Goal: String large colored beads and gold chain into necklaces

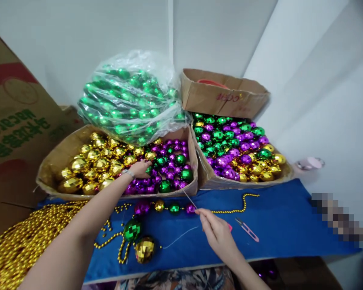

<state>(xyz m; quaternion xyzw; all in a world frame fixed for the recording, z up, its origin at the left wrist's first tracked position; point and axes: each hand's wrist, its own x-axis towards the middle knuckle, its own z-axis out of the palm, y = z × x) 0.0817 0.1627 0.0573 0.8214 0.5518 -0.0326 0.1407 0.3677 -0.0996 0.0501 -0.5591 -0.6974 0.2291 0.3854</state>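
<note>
My left hand [141, 169] reaches into the left cardboard box [48, 169], fingers partly stretched over gold balls [99, 163] and purple and green balls [169, 171]; its fingertips are partly hidden among them. My right hand [216, 229] is closed in a pinch on a long thin needle [190, 199], which points up and left toward the box's front edge. Just left of that hand, on the blue cloth [278, 217], lies a string of faceted balls: purple [142, 207], gold, green and purple along the top, then a large green ball [132, 230] and a large gold ball [145, 249].
Pink-handled thread snips [248, 230] lie right of my right hand. Gold bead strands [33, 229] pile up at the left. A second box [245, 184] of mixed balls stands at the right. Behind are a plastic bag of green balls [130, 100] and a smaller carton [224, 94].
</note>
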